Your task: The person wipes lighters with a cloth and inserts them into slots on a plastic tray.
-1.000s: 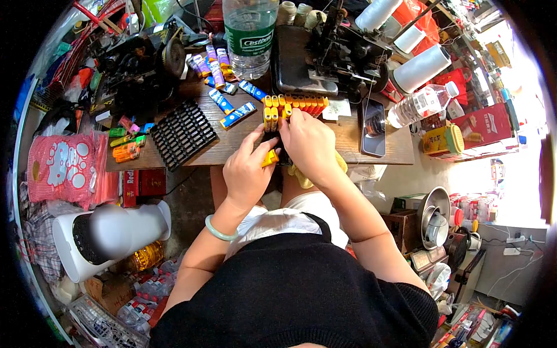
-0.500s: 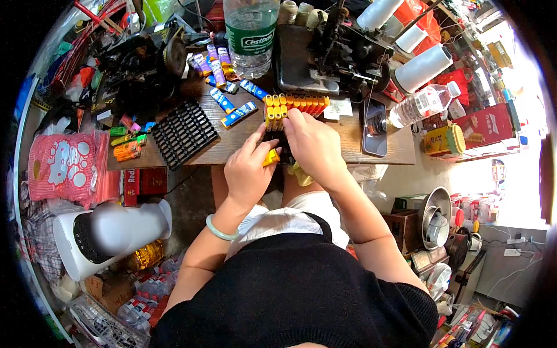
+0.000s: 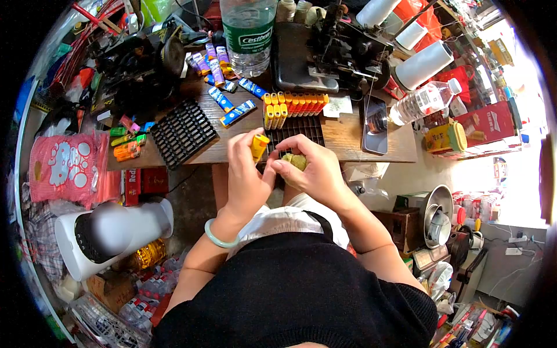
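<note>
Hid the lower end of a yellow lighter (image 3: 259,148) behind the fingers of the left grip (image 3: 263,152), and covered the near part of a black tray (image 3: 301,129) on the desk (image 3: 348,139) with both hands. Showed a yellow-green cloth (image 3: 297,161) only in part, inside the curled fingers of the right grip (image 3: 279,156); could not tell a clenched hold on it from a loose curl. Cut off a large bottle (image 3: 248,35) at the far edge of the view.

Grasped the yellow lighter in the left grip, with the upper end exposed above the fingers. Held it just left of the right grip, beside the left side of the black tray and apart from the yellow and orange lighters (image 3: 296,105) standing in rows at the tray's far end. Placed blue packets (image 3: 238,113) farther left on the desk.

Looked bright yellow, short and slightly tilted, with small dark markings too blurred to read.
</note>
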`<state>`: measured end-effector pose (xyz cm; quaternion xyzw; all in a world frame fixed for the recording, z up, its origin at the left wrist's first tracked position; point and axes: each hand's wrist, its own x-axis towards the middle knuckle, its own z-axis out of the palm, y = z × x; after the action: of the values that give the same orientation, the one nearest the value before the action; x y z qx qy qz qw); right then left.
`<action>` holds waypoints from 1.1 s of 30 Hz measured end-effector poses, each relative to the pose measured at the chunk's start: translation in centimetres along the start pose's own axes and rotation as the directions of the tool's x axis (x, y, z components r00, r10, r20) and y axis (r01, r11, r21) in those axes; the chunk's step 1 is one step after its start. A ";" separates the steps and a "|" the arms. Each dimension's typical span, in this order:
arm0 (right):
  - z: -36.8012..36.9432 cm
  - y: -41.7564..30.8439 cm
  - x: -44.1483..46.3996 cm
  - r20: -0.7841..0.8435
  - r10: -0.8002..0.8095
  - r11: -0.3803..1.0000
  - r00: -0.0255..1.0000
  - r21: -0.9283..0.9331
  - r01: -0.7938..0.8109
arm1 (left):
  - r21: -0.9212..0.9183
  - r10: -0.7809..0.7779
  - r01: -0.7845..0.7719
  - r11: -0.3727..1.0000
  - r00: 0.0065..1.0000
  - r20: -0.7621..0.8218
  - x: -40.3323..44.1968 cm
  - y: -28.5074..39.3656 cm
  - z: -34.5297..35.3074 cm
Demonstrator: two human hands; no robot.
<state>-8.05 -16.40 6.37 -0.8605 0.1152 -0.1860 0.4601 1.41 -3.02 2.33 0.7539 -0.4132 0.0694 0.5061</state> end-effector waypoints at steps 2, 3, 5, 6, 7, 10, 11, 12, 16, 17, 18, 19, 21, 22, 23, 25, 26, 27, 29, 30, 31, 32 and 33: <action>0.2 0.5 -0.2 -0.032 0.024 1.000 0.999 -0.014 -0.025 | -0.029 0.007 -0.005 1.000 0.999 0.053 -0.2 0.5 0.4; 0.3 0.9 -0.3 -0.054 0.024 1.000 0.998 -0.004 -0.024 | -0.054 0.012 -0.007 0.999 0.995 0.102 -0.3 0.9 0.5; 0.3 1.2 -0.3 -0.097 0.031 0.997 0.995 0.073 -0.024 | -0.071 0.008 0.001 0.997 0.991 0.137 -0.6 1.4 0.3; 0.3 1.7 -0.3 -0.111 0.041 0.988 0.993 0.154 -0.024 | -0.145 0.036 -0.015 0.989 0.989 0.144 -0.7 1.4 0.3; 0.2 2.0 -0.3 -0.125 0.053 0.972 0.991 0.234 -0.023 | -0.218 0.064 -0.030 0.976 0.987 0.149 -0.8 1.4 0.4; 0.0 2.4 -0.6 -0.124 0.137 0.936 0.983 0.339 -0.088 | -0.417 -0.103 0.183 0.890 0.973 0.207 -1.2 0.9 0.8; 0.0 2.5 -0.7 -0.143 0.159 0.927 0.977 0.361 -0.098 | -0.503 -0.179 0.284 0.817 0.953 0.246 -1.3 0.8 0.9; -0.2 2.1 -0.7 -0.114 0.221 0.928 0.969 0.330 -0.173 | -0.539 -0.204 0.278 0.795 0.960 0.194 -1.1 1.1 1.1; 0.1 2.4 -0.9 -0.216 -0.019 0.991 0.976 0.126 0.047 | -0.542 -0.204 0.240 0.805 0.971 0.127 -1.1 0.8 1.6; 0.2 2.3 -0.9 -0.216 -0.019 0.991 0.976 0.126 0.047 | -0.461 -0.186 0.214 0.861 0.977 0.105 -1.0 0.8 1.6; 0.2 2.0 -1.0 -0.233 -0.047 0.998 0.971 0.018 0.053 | -0.375 -0.166 0.186 0.908 0.982 0.085 -0.9 0.8 1.6; 0.3 1.8 -1.0 -0.246 -0.078 0.994 0.966 -0.090 0.057 | -0.375 -0.166 0.185 0.908 0.983 0.084 -0.9 0.8 1.6; 0.3 1.9 -0.8 -0.267 -0.118 0.987 0.956 -0.139 0.083 | -0.217 -0.070 0.084 0.973 0.995 0.069 -0.7 0.8 1.6; 0.2 2.0 -0.8 -0.292 -0.148 0.976 0.945 -0.200 0.091 | -0.217 -0.070 0.084 0.973 0.995 0.069 -0.7 0.8 1.6; 0.1 2.0 -0.8 -0.314 -0.179 0.961 0.932 -0.260 0.097 | -0.137 -0.028 0.034 0.990 0.999 0.046 -0.6 0.8 1.6; 0.1 2.7 -0.3 -0.421 -0.121 0.973 0.899 -0.229 0.024 | 0.027 0.061 -0.061 0.998 0.998 0.011 -0.5 0.8 1.6; 0.0 2.8 0.1 -0.442 -0.078 0.973 0.894 -0.230 -0.029 | 0.087 0.057 -0.058 0.995 0.998 0.010 -0.9 0.3 1.9; -0.1 2.9 0.4 -0.463 -0.035 0.970 0.886 -0.230 -0.082 | 0.086 0.057 -0.058 0.995 0.998 0.010 -1.0 0.1 1.9; 0.2 3.4 1.2 -0.476 -0.054 0.965 0.878 -0.250 -0.076 | 0.224 0.135 -0.153 0.962 0.986 0.094 -1.2 -0.1 1.9; 0.5 3.7 1.4 -0.487 -0.072 0.961 0.870 -0.269 -0.071 | 0.203 0.104 -0.118 0.972 0.991 0.078 -1.4 -0.2 2.1; 0.7 3.7 1.7 -0.488 -0.071 0.961 0.870 -0.268 -0.072 | 0.203 0.105 -0.119 0.972 0.991 0.079 -1.6 -0.3 2.2; 1.0 3.7 1.9 -0.502 -0.094 0.951 0.860 -0.302 -0.073 | 0.210 0.117 -0.131 0.969 0.990 0.081 -1.7 -0.5 2.2; 1.3 3.7 2.1 -0.515 -0.117 0.939 0.849 -0.335 -0.074 | 0.216 0.127 -0.142 0.966 0.988 0.082 -1.7 -0.5 2.2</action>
<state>-5.70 -18.28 3.04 -0.8441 0.2577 -0.3971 0.2519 -0.05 -3.81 -0.01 0.7777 -0.4701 0.1237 0.3986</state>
